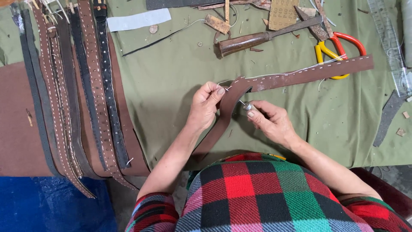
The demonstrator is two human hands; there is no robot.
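Hands stitching a brown leather strap on a green-covered table

The left hand (207, 103) pinches the strap (296, 76) at its bend; the right hand (268, 120) holds a metal-tipped tool (246, 105) against it. Scissors (337, 49) and a wooden-handled tool (257, 39) lie beyond; belts (86, 94) hang left.

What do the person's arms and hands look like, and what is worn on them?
Both hands, the left hand and the right hand, are bare, with no gloves. No rings or watch can be seen. The forearms are bare too. The sleeves are pushed up near the elbows. They are plaid cloth in red, green, black and pink checks, the same as the garment on the body.
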